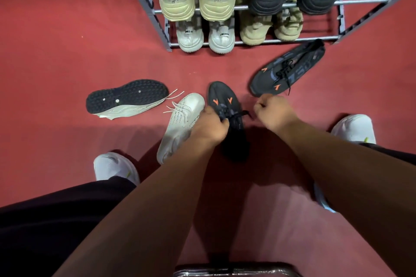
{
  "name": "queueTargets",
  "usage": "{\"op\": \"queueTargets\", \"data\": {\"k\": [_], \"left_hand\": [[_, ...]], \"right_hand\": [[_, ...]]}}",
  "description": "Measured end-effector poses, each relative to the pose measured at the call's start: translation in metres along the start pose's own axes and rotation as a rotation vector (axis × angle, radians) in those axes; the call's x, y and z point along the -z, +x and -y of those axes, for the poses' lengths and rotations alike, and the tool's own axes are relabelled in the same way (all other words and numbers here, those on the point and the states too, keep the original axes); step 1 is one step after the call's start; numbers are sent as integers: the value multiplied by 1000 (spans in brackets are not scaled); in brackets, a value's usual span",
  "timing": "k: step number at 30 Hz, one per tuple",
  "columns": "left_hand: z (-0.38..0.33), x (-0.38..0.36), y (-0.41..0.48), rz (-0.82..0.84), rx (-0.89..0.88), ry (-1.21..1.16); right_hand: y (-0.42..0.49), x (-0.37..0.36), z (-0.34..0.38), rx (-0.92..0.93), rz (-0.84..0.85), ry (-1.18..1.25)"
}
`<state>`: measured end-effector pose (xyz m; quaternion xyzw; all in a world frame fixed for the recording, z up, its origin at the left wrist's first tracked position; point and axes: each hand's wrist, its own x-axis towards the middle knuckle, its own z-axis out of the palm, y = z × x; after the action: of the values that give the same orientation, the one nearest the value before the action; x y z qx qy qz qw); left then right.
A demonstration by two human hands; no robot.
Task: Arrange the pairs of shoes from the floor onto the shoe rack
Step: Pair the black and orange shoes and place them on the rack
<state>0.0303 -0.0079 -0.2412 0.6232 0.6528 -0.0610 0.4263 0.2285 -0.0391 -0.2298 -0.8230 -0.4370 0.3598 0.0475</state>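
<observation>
While four pairs fill the metal shoe rack [247, 41] ahead, four shoes lie on the red floor [56, 51]. Nearest, a black knit shoe [221, 99] points toe-first toward the rack; the left hand [210, 125] grips its tongue, the right hand [273, 111] is closed, apparently pinching its lace [244, 113]. Its mate [290, 68] lies right, white shoes [180, 123] left.

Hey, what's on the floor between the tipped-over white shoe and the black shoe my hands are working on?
In the head view, the upright white shoe lies between the tipped-over white shoe and the black shoe, beside the left hand.
</observation>
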Motion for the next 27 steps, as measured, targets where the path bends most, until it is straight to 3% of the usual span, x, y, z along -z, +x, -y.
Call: {"op": "queueTargets", "data": {"k": [2,7,12,16,19,22,24,27], "left_hand": [[0,-11,0,-5,91,18],[-1,-31,5,-45,100,-105],[-10,-26,6,-22,71,-198],[-20,-23,13,65,47,-193],[-26,-18,13,146,105,-335],[-29,-19,15,248,156,-399],[-28,-22,17,207,163,-387],[-16,-34,28,127,171,-373]], "right_hand": [[7,7,-7,-45,-30,12],[19,28,-18,-170,-97,115],[40,45,-28,-181,-38,109],[64,56,-40,-181,21,-79],[73,67,-47,-120,51,-333],[75,73,-44,-51,-49,-528],[78,71,-44,25,-98,-527],[81,67,-42,86,-11,-565]]}}
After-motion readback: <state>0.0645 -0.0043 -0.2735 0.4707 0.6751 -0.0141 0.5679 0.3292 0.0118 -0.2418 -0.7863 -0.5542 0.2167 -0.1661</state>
